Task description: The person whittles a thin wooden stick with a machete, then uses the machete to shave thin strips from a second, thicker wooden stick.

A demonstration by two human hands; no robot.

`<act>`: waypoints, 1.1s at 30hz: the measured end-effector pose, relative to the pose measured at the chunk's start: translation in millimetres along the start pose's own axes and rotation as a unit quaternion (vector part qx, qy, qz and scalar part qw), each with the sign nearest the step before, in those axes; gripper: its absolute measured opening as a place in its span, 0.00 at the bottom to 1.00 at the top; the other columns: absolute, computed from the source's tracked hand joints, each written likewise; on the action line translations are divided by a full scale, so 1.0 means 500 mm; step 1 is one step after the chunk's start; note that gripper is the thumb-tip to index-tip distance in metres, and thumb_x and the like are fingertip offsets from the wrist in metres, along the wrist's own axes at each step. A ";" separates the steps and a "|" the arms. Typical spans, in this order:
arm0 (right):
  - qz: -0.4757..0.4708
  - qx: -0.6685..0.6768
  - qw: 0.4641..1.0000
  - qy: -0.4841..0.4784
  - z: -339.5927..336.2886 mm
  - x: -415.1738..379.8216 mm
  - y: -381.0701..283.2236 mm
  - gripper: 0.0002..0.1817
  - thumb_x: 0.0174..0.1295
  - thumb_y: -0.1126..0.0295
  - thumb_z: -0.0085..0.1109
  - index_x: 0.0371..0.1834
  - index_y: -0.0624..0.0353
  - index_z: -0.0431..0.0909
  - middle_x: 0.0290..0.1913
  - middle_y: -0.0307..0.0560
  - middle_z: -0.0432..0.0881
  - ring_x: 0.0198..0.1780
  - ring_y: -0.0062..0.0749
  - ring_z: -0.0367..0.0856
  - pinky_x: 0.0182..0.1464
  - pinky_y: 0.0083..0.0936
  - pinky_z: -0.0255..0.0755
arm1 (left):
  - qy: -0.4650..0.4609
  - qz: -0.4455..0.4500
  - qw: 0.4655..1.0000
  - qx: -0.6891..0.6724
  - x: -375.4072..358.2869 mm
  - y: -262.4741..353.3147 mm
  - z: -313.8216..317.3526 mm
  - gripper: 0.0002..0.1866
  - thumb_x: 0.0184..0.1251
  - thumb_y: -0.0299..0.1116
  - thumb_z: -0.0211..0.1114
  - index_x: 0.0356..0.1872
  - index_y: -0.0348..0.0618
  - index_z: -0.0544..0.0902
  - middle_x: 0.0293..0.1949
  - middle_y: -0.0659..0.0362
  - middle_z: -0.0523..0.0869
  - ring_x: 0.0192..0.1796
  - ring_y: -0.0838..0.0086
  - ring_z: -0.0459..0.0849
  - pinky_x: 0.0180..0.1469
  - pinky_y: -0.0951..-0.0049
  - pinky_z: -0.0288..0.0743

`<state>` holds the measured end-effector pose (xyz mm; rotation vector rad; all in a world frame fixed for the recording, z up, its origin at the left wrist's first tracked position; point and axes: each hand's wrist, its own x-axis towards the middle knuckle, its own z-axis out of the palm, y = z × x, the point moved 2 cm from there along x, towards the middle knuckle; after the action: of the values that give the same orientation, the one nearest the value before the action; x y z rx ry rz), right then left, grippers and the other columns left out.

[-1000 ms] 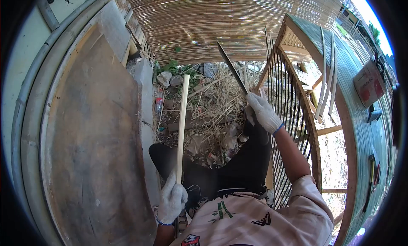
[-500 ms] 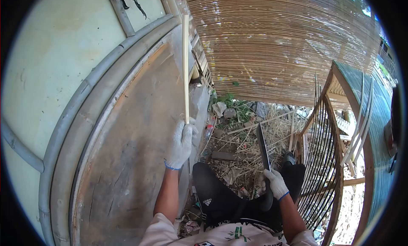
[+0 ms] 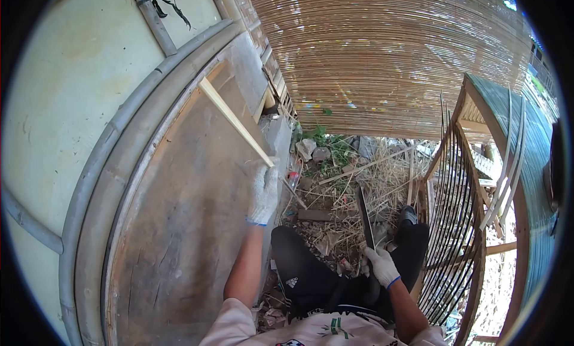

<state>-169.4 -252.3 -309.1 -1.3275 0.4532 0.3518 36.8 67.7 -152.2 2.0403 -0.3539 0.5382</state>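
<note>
My left hand (image 3: 263, 193), in a white knit glove with a blue cuff, is closed round a pale bamboo strip (image 3: 235, 121). The strip slants up and left from the fingers, and a thinner end shows below them at the right. My right hand (image 3: 383, 265), gloved the same way, grips a machete (image 3: 364, 217) near my right thigh. Its dark blade points up and away from me, over the littered ground. The two hands are well apart, and the blade does not touch the strip.
A worn wooden board (image 3: 179, 226) framed by bamboo poles (image 3: 98, 208) lies at the left. Bamboo shavings (image 3: 382, 172) and stones (image 3: 306, 147) litter the ground. A slatted wooden frame (image 3: 460, 220) stands at the right, and a bamboo screen (image 3: 382, 59) closes off the far side.
The bamboo strip has swung from upright to slanting left, with my left hand turning and moving slightly up and right. My right hand and the machete have shifted slightly left.
</note>
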 end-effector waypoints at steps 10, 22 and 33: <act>-0.032 0.058 0.997 -0.037 0.142 0.068 -0.121 0.21 0.80 0.51 0.57 0.48 0.61 0.79 0.30 0.41 0.83 0.23 0.21 0.78 0.27 0.23 0.74 | 0.047 -0.106 0.977 -0.180 -0.237 0.038 0.118 0.09 0.84 0.26 0.58 0.58 0.35 0.79 0.53 0.53 0.84 0.55 0.67 0.89 0.59 0.68 0.85; -0.100 0.167 0.979 0.062 0.208 0.128 -0.113 0.15 0.74 0.57 0.68 0.45 0.58 0.81 0.29 0.35 0.80 0.26 0.20 0.77 0.30 0.22 0.73 | -0.109 0.008 0.993 -0.033 -0.400 0.117 0.145 0.19 0.73 0.20 0.68 0.63 0.36 0.82 0.63 0.44 0.85 0.65 0.55 0.86 0.69 0.61 0.79; -0.199 -0.051 0.962 0.182 0.174 0.117 -0.200 0.21 0.67 0.60 0.74 0.52 0.63 0.79 0.33 0.40 0.83 0.35 0.24 0.82 0.39 0.29 0.78 | -0.331 -0.238 0.910 -0.074 -0.359 0.113 0.024 0.26 0.86 0.42 0.56 0.75 0.36 0.72 0.68 0.43 0.81 0.67 0.60 0.84 0.68 0.60 0.79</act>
<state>-59.6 -188.7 -239.2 -1.5533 0.4636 -0.2117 -140.7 35.0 -207.2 2.0121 -0.2623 -0.4855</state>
